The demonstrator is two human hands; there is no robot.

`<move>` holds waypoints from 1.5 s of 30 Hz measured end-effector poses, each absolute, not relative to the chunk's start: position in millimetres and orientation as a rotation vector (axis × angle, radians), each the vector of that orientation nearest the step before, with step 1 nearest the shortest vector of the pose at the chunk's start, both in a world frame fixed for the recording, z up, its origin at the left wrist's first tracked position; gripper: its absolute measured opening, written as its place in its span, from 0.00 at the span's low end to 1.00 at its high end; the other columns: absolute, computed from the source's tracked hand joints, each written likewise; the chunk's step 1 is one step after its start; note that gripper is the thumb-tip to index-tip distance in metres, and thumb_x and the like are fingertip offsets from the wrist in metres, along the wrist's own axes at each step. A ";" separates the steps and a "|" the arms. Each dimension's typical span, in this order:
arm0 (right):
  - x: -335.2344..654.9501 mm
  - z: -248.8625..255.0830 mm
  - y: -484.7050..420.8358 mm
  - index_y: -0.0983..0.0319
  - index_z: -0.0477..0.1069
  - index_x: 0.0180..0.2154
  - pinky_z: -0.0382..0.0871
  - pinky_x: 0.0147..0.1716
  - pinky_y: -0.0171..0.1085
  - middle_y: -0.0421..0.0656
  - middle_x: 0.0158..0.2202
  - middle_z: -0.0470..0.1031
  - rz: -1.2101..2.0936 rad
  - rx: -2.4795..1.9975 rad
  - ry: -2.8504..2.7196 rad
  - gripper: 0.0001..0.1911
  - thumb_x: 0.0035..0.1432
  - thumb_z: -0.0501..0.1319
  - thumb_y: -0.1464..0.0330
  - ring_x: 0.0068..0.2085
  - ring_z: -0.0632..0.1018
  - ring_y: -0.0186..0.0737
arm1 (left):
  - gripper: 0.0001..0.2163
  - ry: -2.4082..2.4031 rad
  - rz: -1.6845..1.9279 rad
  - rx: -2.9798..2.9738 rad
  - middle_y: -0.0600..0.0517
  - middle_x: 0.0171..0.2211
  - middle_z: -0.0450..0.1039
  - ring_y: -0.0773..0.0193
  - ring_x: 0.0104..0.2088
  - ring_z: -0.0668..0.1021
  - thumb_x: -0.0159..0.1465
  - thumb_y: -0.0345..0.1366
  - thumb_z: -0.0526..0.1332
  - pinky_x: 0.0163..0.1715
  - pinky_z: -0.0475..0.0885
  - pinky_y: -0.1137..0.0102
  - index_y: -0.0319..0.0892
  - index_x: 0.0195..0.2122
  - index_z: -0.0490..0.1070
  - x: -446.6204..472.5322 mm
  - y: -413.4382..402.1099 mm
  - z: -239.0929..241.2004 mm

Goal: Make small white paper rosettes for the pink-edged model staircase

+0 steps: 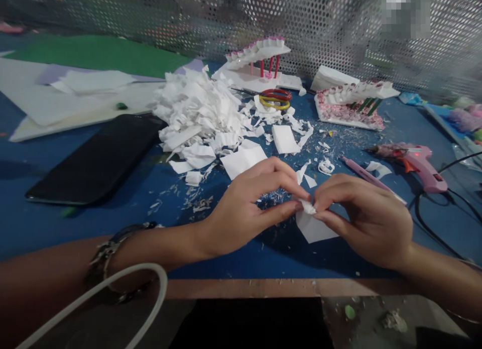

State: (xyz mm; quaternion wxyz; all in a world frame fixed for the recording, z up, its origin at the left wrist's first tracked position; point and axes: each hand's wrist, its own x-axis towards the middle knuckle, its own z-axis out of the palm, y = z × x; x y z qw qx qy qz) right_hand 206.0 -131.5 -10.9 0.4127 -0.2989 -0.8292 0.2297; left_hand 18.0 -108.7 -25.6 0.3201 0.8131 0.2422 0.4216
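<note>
Between both hands is a small crumpled piece of white paper. My left hand pinches its left end with thumb and fingers, while my right hand pinches the right end. Under the fingers a flat white paper sheet lies on the blue table. Just beyond my left hand rest another white sheet and a small folded white paper. A large heap of torn white paper rises behind them. Close to my right hand lies a pink pen.
A pink glue gun with a black cable lies at right. Red-and-yellow-handled scissors rest beside the heap. Two white paper models stand at the back, one with pinkish scraps. A black phone lies left; a white cable loops in front.
</note>
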 end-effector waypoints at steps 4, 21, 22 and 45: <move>204.2 -11.7 -131.0 0.63 0.67 0.31 0.68 0.32 0.31 0.40 0.29 0.71 0.561 -0.766 -2.062 0.05 0.52 0.59 0.78 0.32 0.73 0.30 | 0.08 0.735 1.144 1.965 0.54 0.32 0.68 0.70 0.33 0.72 0.58 0.34 0.59 0.36 0.68 0.74 0.42 0.40 0.67 20.6 -109.3 -28.7; 203.8 -14.7 -134.8 0.62 0.67 0.29 0.65 0.24 0.29 0.37 0.25 0.69 0.743 -0.922 -1.937 0.04 0.50 0.61 0.75 0.26 0.70 0.27 | 0.02 0.568 0.971 2.137 0.52 0.33 0.72 0.69 0.34 0.73 0.58 0.30 0.59 0.36 0.68 0.75 0.41 0.33 0.69 19.7 -109.8 -20.7; 203.8 -13.9 -134.6 0.62 0.67 0.29 0.65 0.24 0.28 0.37 0.25 0.69 0.777 -0.915 -1.935 0.04 0.51 0.61 0.75 0.26 0.70 0.27 | 0.02 0.556 0.962 2.135 0.52 0.33 0.72 0.69 0.34 0.73 0.58 0.30 0.59 0.37 0.68 0.75 0.41 0.33 0.68 19.9 -109.5 -20.4; 205.7 -5.8 -136.6 0.58 0.71 0.38 0.72 0.35 0.36 0.41 0.34 0.76 0.156 -0.828 -2.255 0.12 0.52 0.59 0.76 0.35 0.75 0.35 | 0.08 0.743 0.947 1.925 0.53 0.28 0.71 0.71 0.29 0.72 0.61 0.38 0.56 0.28 0.67 0.79 0.38 0.32 0.68 21.6 -110.1 -24.0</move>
